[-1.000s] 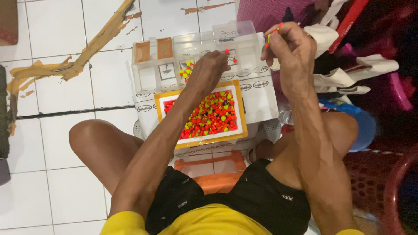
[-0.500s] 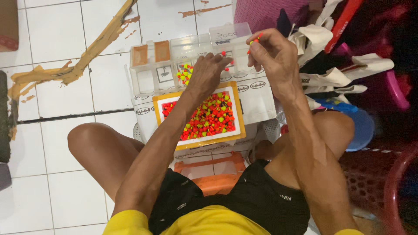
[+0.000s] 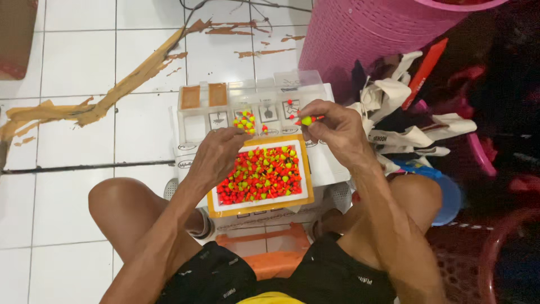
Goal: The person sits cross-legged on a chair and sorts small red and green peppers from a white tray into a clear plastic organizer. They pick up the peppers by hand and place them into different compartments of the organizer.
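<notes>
A small red-and-yellow float [image 3: 307, 120] is pinched at the right hand's [image 3: 333, 130] fingertips — above the orange-rimmed tray [image 3: 260, 207]; the left hand [image 3: 216, 155], loosely curled, rests at the tray's edge.

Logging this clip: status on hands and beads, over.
Right hand pinching a yellow-green and red bead on a thin stick. Left hand on orange-rimmed tray of red and yellow beads. Clear compartment box behind. Nothing obstructing.
</notes>
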